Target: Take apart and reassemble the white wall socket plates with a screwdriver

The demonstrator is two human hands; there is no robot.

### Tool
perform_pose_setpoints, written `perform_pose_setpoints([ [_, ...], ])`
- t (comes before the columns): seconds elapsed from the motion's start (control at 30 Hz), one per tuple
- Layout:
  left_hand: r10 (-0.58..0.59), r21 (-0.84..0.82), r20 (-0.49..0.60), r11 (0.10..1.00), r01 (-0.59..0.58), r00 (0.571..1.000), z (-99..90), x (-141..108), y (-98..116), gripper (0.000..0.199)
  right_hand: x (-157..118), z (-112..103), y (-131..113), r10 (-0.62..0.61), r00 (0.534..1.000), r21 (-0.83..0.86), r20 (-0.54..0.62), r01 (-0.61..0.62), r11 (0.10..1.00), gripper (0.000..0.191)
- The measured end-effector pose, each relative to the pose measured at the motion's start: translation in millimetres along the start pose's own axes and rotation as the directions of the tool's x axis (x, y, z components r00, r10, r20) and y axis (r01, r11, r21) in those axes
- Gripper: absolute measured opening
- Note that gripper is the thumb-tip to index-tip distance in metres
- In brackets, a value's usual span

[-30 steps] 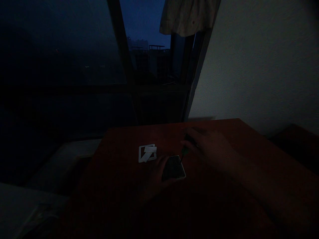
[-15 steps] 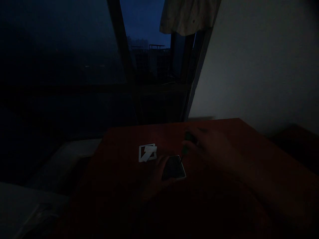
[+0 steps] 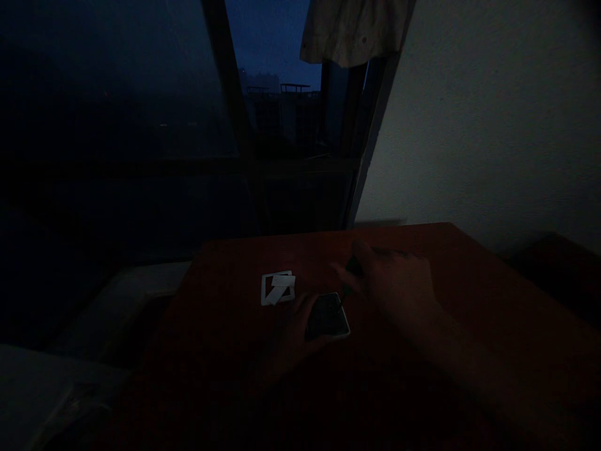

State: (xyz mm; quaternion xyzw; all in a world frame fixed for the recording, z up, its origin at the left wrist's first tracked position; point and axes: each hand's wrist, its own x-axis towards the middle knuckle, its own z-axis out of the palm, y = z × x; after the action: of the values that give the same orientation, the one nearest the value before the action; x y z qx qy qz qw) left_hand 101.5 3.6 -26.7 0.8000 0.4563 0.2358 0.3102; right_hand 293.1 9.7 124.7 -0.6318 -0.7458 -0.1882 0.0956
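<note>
Slanting down-left from the R hand [image 3: 370, 272], the green-handled screwdriver [image 3: 347, 289] points its long axis at the R edge of the white-rimmed square unit [image 3: 326, 316], nr its far corner; can't tell if the tip touches. R hand's wrapped round the handle; L hand [image 3: 298, 329] clasps the unit's L side on the bench [image 3: 225, 275], w/ white square frame [image 3: 264, 291] & strips [image 3: 283, 282] just beyond its fingers, untouched

Hands, two: one left hand [image 3: 295, 331], one right hand [image 3: 387, 279]. Items: one green-handled tool [image 3: 348, 289], one dark pale-edged box [image 3: 326, 316], one white square frame [image 3: 264, 291], two white strips [image 3: 283, 281]. Furnishings: one reddish table [image 3: 225, 313], one hanging cloth [image 3: 354, 31].
</note>
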Motion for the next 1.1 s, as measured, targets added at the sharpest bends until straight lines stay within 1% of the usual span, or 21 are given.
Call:
perform_pose_setpoints([
  [0.13, 0.006, -0.011, 0.009, 1.0, -0.006, 1.0, 1.7, -0.6, -3.1, 0.074, -2.0, 1.1, -5.4, 0.001, 0.999, 0.015, -0.039, 0.0, 1.0, 0.05],
  [0.23, -0.002, -0.013, -0.005, 1.0, 0.002, 1.0, 2.7, -2.1, -3.7, 0.075, -0.2, 5.6, 5.4, -0.014, 0.999, 0.104, -0.035, 0.017, 0.994, 0.048],
  [0.27, -0.001, -0.013, -0.004, 1.0, 0.001, 1.0, 2.6, -2.5, -3.3, 0.075, 0.4, 8.6, 12.6, 0.013, 0.999, 0.158, -0.035, -0.008, 0.987, 0.047],
  [0.3, -0.001, -0.011, -0.006, 1.0, 0.001, 1.0, 2.4, -2.8, -2.5, 0.075, 0.6, 12.7, 21.0, 0.074, 0.997, 0.227, -0.037, -0.064, 0.972, 0.047],
  [0.33, -0.003, -0.006, -0.012, 1.0, 0.003, 1.0, 1.6, -2.9, -1.8, 0.074, 0.2, 18.3, 29.6, 0.165, 0.985, 0.326, -0.049, -0.14, 0.935, 0.047],
  [0.37, -0.006, 0.003, -0.021, 1.0, 0.006, 1.0, 0.3, -2.8, -1.2, 0.074, -1.1, 25.6, 37.7, 0.271, 0.961, 0.439, -0.05, -0.222, 0.871, 0.046],
  [0.4, -0.008, 0.016, -0.036, 1.0, 0.009, 0.999, -1.8, -2.7, -1.2, 0.073, -3.2, 34.6, 44.4, 0.354, 0.935, 0.56, -0.005, -0.291, 0.776, 0.045],
  [0.43, -0.014, 0.035, -0.062, 0.999, 0.016, 0.998, -5.1, -2.7, -1.9, 0.072, -6.3, 45.4, 48.8, 0.416, 0.906, 0.672, 0.073, -0.353, 0.651, 0.044],
  [0.47, -0.022, 0.064, -0.096, 0.998, 0.029, 0.995, -9.7, -3.3, -3.7, 0.069, -10.3, 57.7, 50.6, 0.437, 0.879, 0.758, 0.188, -0.413, 0.504, 0.043],
  [0.5, -0.033, 0.102, -0.133, 0.994, 0.047, 0.991, -15.9, -4.8, -6.7, 0.064, -15.1, 71.1, 49.8, 0.432, 0.853, 0.814, 0.293, -0.46, 0.355, 0.041],
  [0.53, -0.043, 0.146, -0.179, 0.987, 0.069, 0.983, -23.6, -7.5, -11.1, 0.059, -20.4, 85.3, 46.6, 0.421, 0.817, 0.846, 0.395, -0.502, 0.18, 0.038],
  [0.57, -0.062, 0.195, -0.223, 0.975, 0.107, 0.973, -32.7, -11.8, -17.0, 0.053, -25.9, 99.6, 41.8, 0.376, 0.78, 0.839, 0.5, -0.544, 0.014, 0.035],
  [0.6, -0.08, 0.25, -0.266, 0.957, 0.149, 0.961, -43.0, -17.7, -24.1, 0.047, -31.4, 113.5, 35.9, 0.33, 0.734, 0.8, 0.594, -0.582, -0.145, 0.032],
  [0.63, -0.095, 0.291, -0.313, 0.937, 0.191, 0.945, -53.8, -25.2, -32.5, 0.044, -36.7, 126.3, 29.8, 0.285, 0.7, 0.756, 0.654, -0.594, -0.275, 0.03],
  [0.67, -0.122, 0.321, -0.351, 0.916, 0.242, 0.929, -64.7, -34.1, -41.7, 0.044, -41.4, 137.6, 24.1, 0.269, 0.691, 0.74, 0.671, -0.597, -0.31, 0.03],
  [0.73, -0.199, 0.39, -0.389, 0.849, 0.357, 0.9, -84.4, -54.0, -61.0, 0.044, -48.8, 154.5, 15.1, 0.253, 0.683, 0.725, 0.685, -0.605, -0.329, 0.032],
  [0.8, -0.264, 0.439, -0.357, 0.799, 0.41, 0.896, -98.6, -73.4, -78.3, 0.043, -53.3, 163.0, 10.1, 0.239, 0.685, 0.721, 0.688, -0.61, -0.328, 0.035],
  [0.87, -0.325, 0.456, -0.343, 0.762, 0.459, 0.881, -106.6, -88.9, -90.3, 0.041, -55.8, 164.4, 8.4, 0.213, 0.712, 0.736, 0.669, -0.597, -0.319, 0.04],
  [0.93, -0.358, 0.474, -0.376, 0.718, 0.509, 0.855, -110.0, -98.9, -95.9, 0.042, -57.1, 161.5, 8.6, 0.175, 0.75, 0.759, 0.638, -0.574, -0.307, 0.044],
  [1.0, -0.342, 0.496, -0.369, 0.714, 0.495, 0.864, -111.6, -103.4, -96.2, 0.039, -58.1, 157.7, 9.6, 0.139, 0.774, 0.77, 0.618, -0.56, -0.308, 0.045],
  [1.1, -0.291, 0.513, -0.291, 0.756, 0.406, 0.911, -113.6, -102.0, -92.5, 0.03, -59.3, 154.9, 10.9, 0.095, 0.774, 0.752, 0.626, -0.567, -0.336, 0.044],
])
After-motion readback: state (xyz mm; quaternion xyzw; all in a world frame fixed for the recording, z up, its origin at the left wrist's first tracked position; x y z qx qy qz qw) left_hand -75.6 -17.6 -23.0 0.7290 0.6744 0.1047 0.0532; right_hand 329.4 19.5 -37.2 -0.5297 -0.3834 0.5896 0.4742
